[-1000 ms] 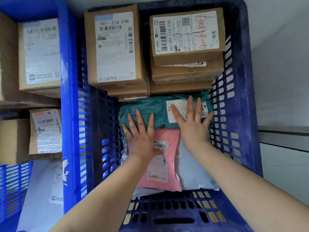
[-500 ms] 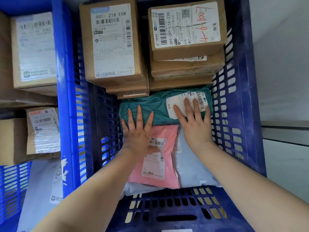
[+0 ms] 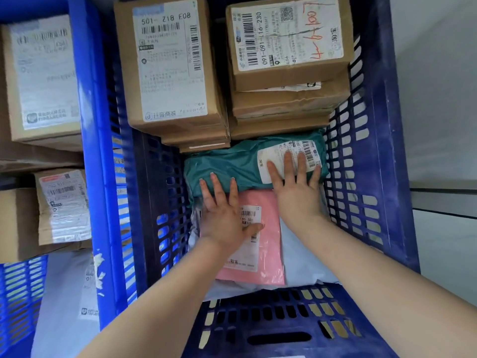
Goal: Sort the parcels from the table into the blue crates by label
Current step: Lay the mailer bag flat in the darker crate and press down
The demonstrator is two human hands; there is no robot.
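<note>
**Both hands flat on the mailers in the dark blue crate**

Both hands press down with straight, spread fingers and hold nothing. Against the frame half a second back, our hands have barely shifted on the parcels; the whole view has slid a little, so the boxes at the far end sit slightly differently in the picture, and the right fingers now cover more of the teal label.

Our left hand (image 3: 223,218) lies palm-down across the top of the pink mailer (image 3: 260,254), its thumb over that mailer's white label and its fingertips reaching onto the near edge of the teal mailer (image 3: 232,167). Our right hand (image 3: 296,192) rests flat with its fingers on the teal mailer's white label and its heel just past the teal edge.

We see the teal mailer lying crosswise in the middle of the dark blue crate (image 3: 382,177), the pink one just in front of it on top of a pale grey mailer (image 3: 302,259). Beyond the teal mailer stand two stacks of cardboard boxes: the left stack (image 3: 170,63) and the right stack (image 3: 289,47), whose top label carries red handwriting.

To the left, a brighter blue crate (image 3: 90,151) holds more labelled cardboard boxes (image 3: 44,78).
</note>
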